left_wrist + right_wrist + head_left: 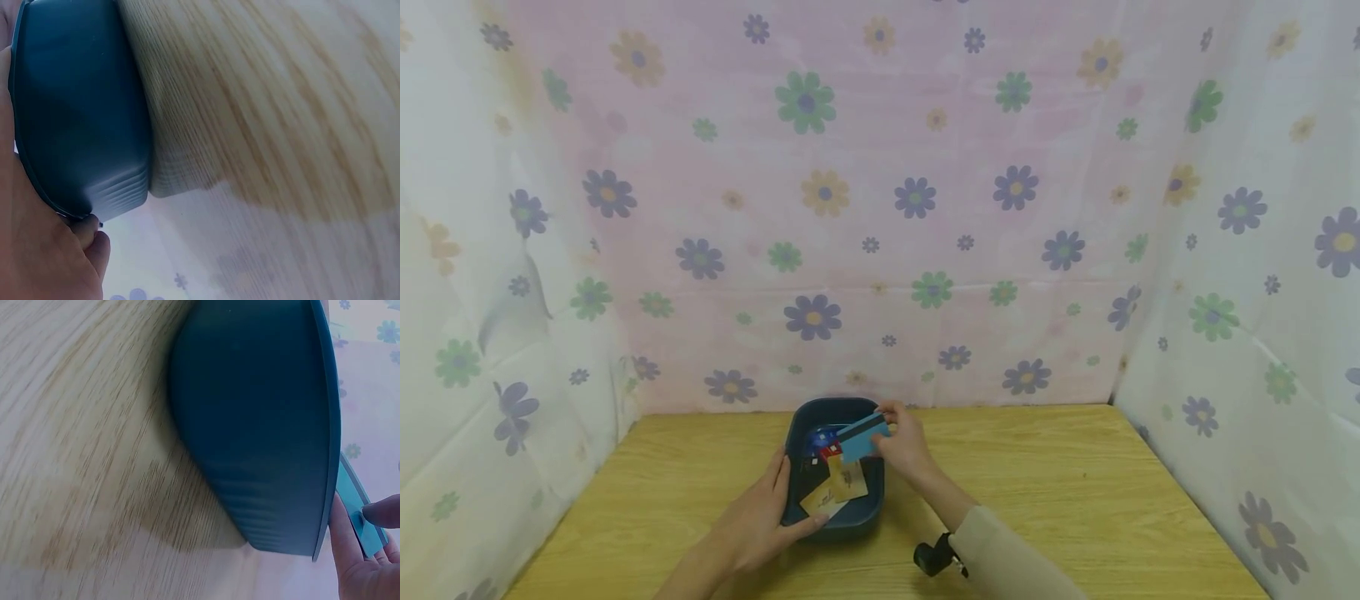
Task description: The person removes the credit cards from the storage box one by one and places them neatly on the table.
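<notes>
A dark blue plastic basin (880,504) stands on the wooden table, and several cards lie inside it. Among them are pale gold cards (850,477), a red card (831,451), a blue card (822,439) and a black one (812,478). My left hand (752,517) grips the basin's left side, its thumb at the near rim. Between thumb and fingers, my right hand (904,442) pinches a light blue card (859,439) with a black stripe, held tilted over the basin's right side. In the right wrist view this card (353,497) shows just beyond the rim.
The wood-grain table (1037,483) runs up to a flowered cloth backdrop (880,208) at the back, with similar cloth on both sides. A small black device (931,557) sits by the right sleeve (1000,554).
</notes>
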Demonstrator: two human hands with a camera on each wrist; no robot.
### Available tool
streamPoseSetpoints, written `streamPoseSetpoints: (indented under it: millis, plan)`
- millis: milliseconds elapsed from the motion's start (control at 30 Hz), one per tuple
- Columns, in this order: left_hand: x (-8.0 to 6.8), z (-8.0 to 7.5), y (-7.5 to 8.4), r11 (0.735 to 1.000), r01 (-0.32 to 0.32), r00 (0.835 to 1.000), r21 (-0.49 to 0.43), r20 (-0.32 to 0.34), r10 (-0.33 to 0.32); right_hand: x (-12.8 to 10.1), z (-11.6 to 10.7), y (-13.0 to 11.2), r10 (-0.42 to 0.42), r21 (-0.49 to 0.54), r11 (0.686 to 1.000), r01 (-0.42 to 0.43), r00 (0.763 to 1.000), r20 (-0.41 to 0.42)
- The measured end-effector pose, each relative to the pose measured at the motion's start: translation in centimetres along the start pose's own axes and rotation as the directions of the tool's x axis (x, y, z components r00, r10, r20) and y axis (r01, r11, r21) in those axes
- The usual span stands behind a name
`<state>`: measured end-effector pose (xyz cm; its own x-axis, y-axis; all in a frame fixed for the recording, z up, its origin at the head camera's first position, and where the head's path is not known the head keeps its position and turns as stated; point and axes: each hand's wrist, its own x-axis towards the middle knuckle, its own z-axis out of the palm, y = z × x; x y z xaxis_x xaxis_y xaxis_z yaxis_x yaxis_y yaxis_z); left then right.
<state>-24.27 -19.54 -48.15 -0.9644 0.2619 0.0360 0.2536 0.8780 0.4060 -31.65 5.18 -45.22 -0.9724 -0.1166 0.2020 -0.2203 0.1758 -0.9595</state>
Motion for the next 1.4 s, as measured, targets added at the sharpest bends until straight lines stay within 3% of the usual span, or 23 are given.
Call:
streamPoseSetpoints:
  millis: [200, 533, 767, 1133, 1400]
  plan:
    - [0.1, 0.1, -0.2, 1.0, -0.002, 1.0, -0.006, -0.007, 0.002, 0.0, -0.9, 0.3, 0.019, -0.008, 1.0, -0.019, 1.0, -0.002]
    - [0.0, 0.3, -0.2, 1.0, 0.015, 1.0, -0.018, -0.001, -0.015, -0.3, -2.2, 0.7, -0.016, -0.009, 1.0, 0.016, 1.0, 0.007]
    - [-0.1, 0.4, -0.3, 0.999, 0.023, 1.0, -0.023, 0.003, -0.023, -0.4, -3.5, 1.0, -0.018, -0.092, 0.996, 0.018, 1.0, -0.004]
    - [-0.2, 0.0, 0.1, 0.999, 0.027, 1.0, -0.028, 0.002, -0.027, -0.7, -5.1, 1.3, -0.026, 0.041, 0.999, 0.023, 0.997, 0.069]
    - [-0.1, 0.1, 0.1, 1.0, 0.016, 1.0, -0.025, -0.004, -0.016, -0.6, -6.3, 1.5, 0.045, 0.093, 0.994, -0.05, 0.998, 0.05]
